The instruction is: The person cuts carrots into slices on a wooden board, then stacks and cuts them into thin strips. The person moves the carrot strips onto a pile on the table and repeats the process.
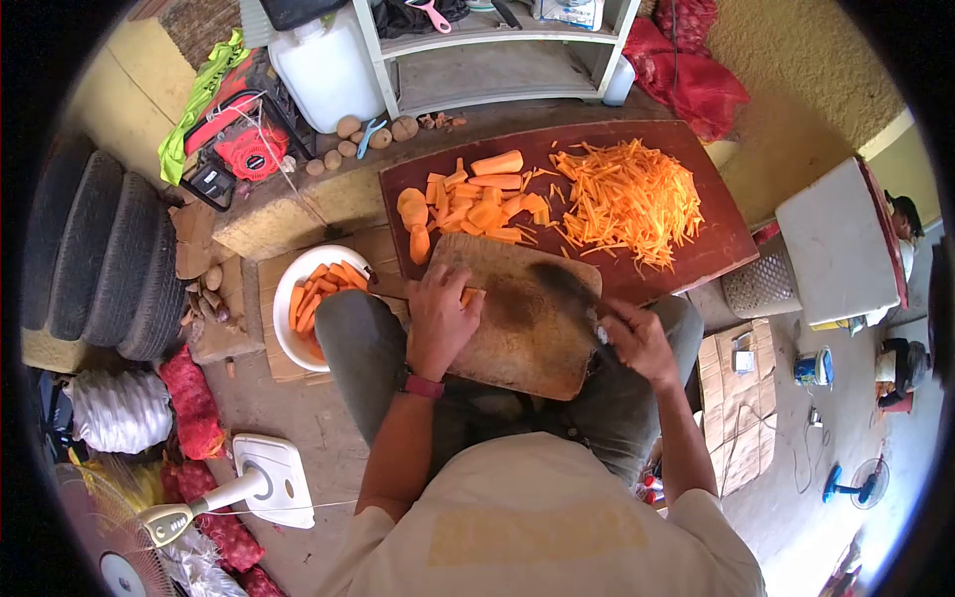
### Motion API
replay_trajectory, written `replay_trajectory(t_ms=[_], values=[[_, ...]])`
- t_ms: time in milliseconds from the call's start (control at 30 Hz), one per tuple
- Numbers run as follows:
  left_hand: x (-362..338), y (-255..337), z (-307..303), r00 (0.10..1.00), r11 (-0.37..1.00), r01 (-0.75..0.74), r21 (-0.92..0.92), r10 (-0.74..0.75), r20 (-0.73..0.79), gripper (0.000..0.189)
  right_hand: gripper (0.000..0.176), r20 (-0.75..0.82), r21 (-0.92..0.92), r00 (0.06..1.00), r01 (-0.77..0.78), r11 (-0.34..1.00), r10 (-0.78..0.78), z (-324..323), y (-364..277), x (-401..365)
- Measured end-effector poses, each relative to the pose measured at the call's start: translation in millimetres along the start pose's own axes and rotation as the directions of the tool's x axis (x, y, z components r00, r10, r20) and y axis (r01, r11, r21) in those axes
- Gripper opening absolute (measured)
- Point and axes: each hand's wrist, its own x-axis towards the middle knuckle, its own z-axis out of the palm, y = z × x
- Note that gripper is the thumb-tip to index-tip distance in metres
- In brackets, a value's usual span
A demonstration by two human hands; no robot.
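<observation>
A wooden cutting board (517, 343) lies across my lap, against the edge of the dark red table. On the board's left part, my left hand (443, 316) has its fingers curled over a small piece of carrot (473, 297). My right hand (640, 341), at the board's right edge, grips a knife (569, 287) whose dark blade is blurred and angled over the board. Beyond the board lie peeled carrot chunks and slices (476, 204) and a big heap of carrot strips (637, 204).
A white bowl (283, 298) of carrots stands left of my knee, near potatoes (350, 126) and a red machine (249, 149). Stacked tires (124, 264) and a floor fan (269, 483) are further left. On the right are cardboard (741, 398) and another person (903, 224).
</observation>
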Motion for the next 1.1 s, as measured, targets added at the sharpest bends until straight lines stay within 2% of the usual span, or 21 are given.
replay_trajectory(t_ms=[33,100,133,233,267,367,400,500,600,700,800,900,1000,1100], values=[[-1,1,1,1.000,1.000,-0.003,-0.004,0.003,0.018,0.026,0.036,-0.123,-0.067,0.989,0.080,0.995,-0.088,0,2,6],[-3,3,2,0.999,1.000,-0.002,-0.010,0.003,0.048,0.026,0.037,-0.333,-0.231,0.899,0.215,0.949,-0.285,-1,7,22],[-3,5,3,0.997,0.999,0.016,-0.044,-0.013,0.078,0.028,0.039,-0.340,-0.200,0.909,0.180,0.963,-0.240,-2,9,29],[-7,9,5,0.983,0.992,0.077,-0.097,-0.059,0.175,0.031,0.038,-0.285,-0.034,0.928,0.239,0.970,-0.239,17,5,30],[-7,9,8,0.975,0.991,0.095,-0.089,-0.075,0.209,0.030,0.039,-0.244,-0.151,0.887,0.365,0.919,-0.392,25,2,25],[-8,14,11,0.967,0.974,0.155,-0.163,-0.117,0.224,0.029,0.038,-0.054,-0.039,0.970,0.234,0.971,-0.236,49,-18,6],[-9,14,10,0.967,0.964,0.176,-0.201,-0.131,0.218,0.029,0.039,-0.042,-0.036,0.983,0.180,0.983,-0.181,52,-32,2],[-9,9,14,0.973,0.829,0.216,-0.516,-0.138,0.185,0.030,0.039,-0.066,0.073,0.987,0.152,0.986,-0.147,65,-25,-2],[-6,8,8,0.992,0.886,0.077,-0.457,-0.023,0.123,0.022,0.039,-0.081,-0.016,0.979,0.187,0.982,-0.188,67,-25,-5],[-1,10,-4,0.993,0.971,-0.007,-0.238,0.035,0.113,0.022,0.037,-0.024,0.014,0.988,0.153,0.988,-0.153,65,-35,-8],[-3,6,-2,0.973,0.988,0.010,-0.151,0.026,0.230,0.024,0.037,-0.002,-0.003,0.980,0.200,0.980,-0.200,68,-33,-6],[-8,4,8,0.973,0.990,-0.051,-0.133,0.079,0.218,0.030,0.038,0.071,-0.056,0.974,0.218,0.974,-0.214,69,-40,-8],[-10,3,8,0.969,0.987,-0.089,-0.132,0.117,0.219,0.035,0.038,0.054,-0.078,0.949,0.315,0.946,-0.312,74,-42,-11],[-10,5,7,0.965,0.986,-0.096,-0.133,0.125,0.229,0.039,0.041,0.102,-0.081,0.958,0.278,0.957,-0.269,67,-52,-16]])
